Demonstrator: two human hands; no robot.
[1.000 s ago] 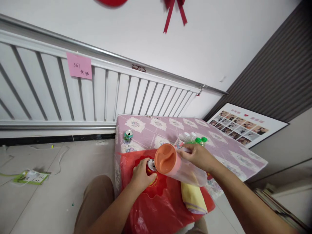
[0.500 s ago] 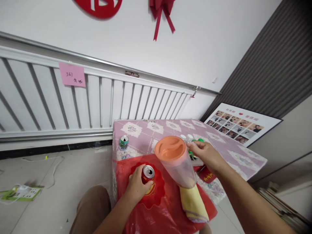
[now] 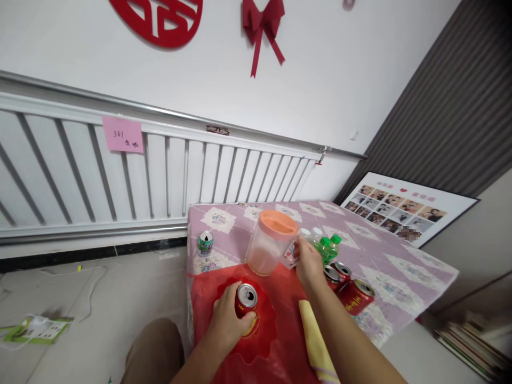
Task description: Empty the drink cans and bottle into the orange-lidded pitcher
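My left hand (image 3: 229,320) is wrapped round a red can (image 3: 246,301), upright over a red scalloped tray (image 3: 264,341). In my right hand (image 3: 310,261) is the handle of a clear pitcher (image 3: 266,248) with an orange lid (image 3: 279,223). The pitcher stands upright at the back edge of the red plastic sheet (image 3: 286,320). A folded yellow cloth (image 3: 316,341) lies on the sheet beside my right forearm, which hides part of it.
A green can (image 3: 205,244) stands at the left of the flowered tablecloth (image 3: 344,229). Right of my right hand are green-capped bottles (image 3: 328,248) and several red cans (image 3: 357,296). A white radiator (image 3: 224,170) runs behind the table.
The pitcher, tilted above the yellow cloth before, has moved back and now stands upright. My right hand moved left with it. The red cans on the right have come into fuller view.
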